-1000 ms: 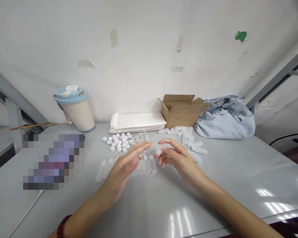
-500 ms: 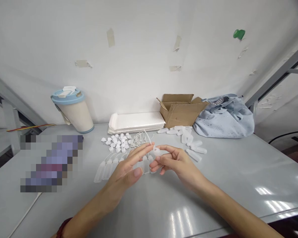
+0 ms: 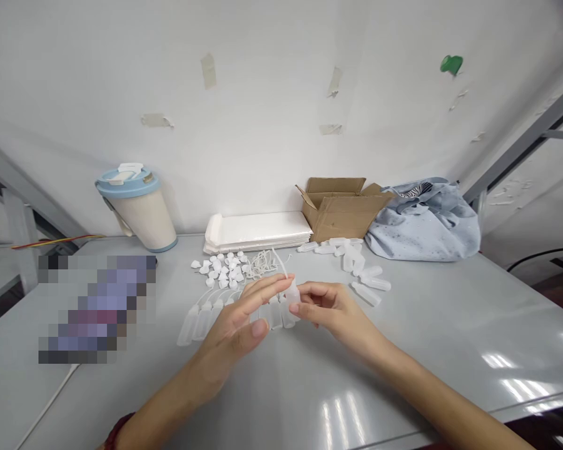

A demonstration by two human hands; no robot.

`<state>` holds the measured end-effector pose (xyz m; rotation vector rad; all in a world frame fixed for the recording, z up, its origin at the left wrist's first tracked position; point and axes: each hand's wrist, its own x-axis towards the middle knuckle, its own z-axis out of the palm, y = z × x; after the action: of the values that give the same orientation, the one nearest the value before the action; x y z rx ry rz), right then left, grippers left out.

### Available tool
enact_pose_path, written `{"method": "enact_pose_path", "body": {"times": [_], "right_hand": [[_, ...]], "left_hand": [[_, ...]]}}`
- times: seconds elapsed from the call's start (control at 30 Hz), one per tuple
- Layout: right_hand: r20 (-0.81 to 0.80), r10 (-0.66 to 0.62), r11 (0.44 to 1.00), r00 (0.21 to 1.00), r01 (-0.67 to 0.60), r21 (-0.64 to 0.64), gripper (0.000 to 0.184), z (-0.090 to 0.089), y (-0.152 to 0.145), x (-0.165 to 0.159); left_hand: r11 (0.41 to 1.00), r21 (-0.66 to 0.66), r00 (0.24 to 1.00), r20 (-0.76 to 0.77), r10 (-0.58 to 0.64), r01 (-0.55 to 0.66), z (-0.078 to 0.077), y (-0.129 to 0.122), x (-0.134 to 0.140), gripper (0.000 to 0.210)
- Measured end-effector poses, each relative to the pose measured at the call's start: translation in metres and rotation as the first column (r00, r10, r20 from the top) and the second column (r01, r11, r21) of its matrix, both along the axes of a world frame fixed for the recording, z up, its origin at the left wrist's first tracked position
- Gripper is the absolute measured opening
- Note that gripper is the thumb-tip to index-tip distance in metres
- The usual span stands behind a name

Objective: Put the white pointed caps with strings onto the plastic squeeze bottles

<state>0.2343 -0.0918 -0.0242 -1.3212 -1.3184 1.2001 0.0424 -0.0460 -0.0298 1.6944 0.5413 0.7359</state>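
My right hand (image 3: 326, 305) pinches a small translucent plastic bottle (image 3: 292, 294), held roughly upright between thumb and fingers. A thin white cord (image 3: 280, 262) rises from the bottle's neck. My left hand (image 3: 241, 315) has its fingers stretched out and its thumb apart; the fingertips rest at the bottle's neck by the cord. Below the hands, a row of similar small bottles (image 3: 201, 322) lies on the table, partly hidden by my left hand; those at the left have cords. Behind are white caps (image 3: 223, 269) and a heap of loose white cords (image 3: 263, 264).
More small bottles (image 3: 366, 294) lie scattered at the right. Along the wall stand a travel cup (image 3: 147, 215), a stack of white envelopes (image 3: 260, 230), an open cardboard box (image 3: 344, 215) and a light blue cloth bag (image 3: 425, 228). A pixelated object (image 3: 98, 309) lies at the left.
My right fingers have shifted their grip on the bottle, which now shows more of its body. Its cord stands a little lower. My left hand has barely moved.
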Motion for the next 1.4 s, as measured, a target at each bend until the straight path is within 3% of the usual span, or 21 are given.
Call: {"method": "enact_pose_path", "body": {"times": [0.1, 0.27, 0.47, 0.67, 0.9, 1.17, 1.4], "right_hand": [[0.016, 0.009, 1.0, 1.0, -0.009, 0.014, 0.017, 0.002, -0.001, -0.001], [-0.02, 0.085, 0.996, 0.996, -0.086, -0.028, 0.019, 0.002, -0.002, -0.003], [0.15, 0.091, 0.995, 0.984, -0.097, 0.034, 0.017, -0.002, -0.004, -0.007], [0.221, 0.063, 0.985, 0.973, -0.096, 0.14, 0.02, -0.003, -0.006, -0.008], [0.301, -0.005, 0.935, 0.954, -0.103, 0.34, 0.023, -0.01, -0.008, -0.009], [0.348, -0.08, 0.868, 0.934, -0.106, 0.485, 0.019, -0.014, -0.009, -0.01], [0.3, -0.084, 0.867, 0.95, -0.079, 0.492, 0.023, -0.019, -0.013, -0.012]], "left_hand": [[0.998, -0.007, 0.998, -0.007, 0.055, -0.056, 0.001, 0.0, 0.001, 0.048], [0.958, -0.037, 0.952, -0.131, 0.277, -0.284, 0.004, -0.001, 0.004, 0.026], [0.938, -0.088, 0.94, -0.105, 0.325, -0.335, 0.001, 0.001, 0.006, 0.015], [0.934, -0.278, 0.974, -0.021, 0.227, -0.223, 0.002, 0.002, 0.006, 0.013], [0.877, -0.467, 0.986, 0.063, 0.154, -0.107, 0.004, 0.003, 0.007, 0.017], [0.829, -0.559, 0.989, 0.126, 0.08, 0.004, -0.001, 0.006, 0.003, 0.015], [0.817, -0.577, 0.989, 0.129, 0.074, 0.014, 0.001, 0.005, 0.004, 0.014]]}}
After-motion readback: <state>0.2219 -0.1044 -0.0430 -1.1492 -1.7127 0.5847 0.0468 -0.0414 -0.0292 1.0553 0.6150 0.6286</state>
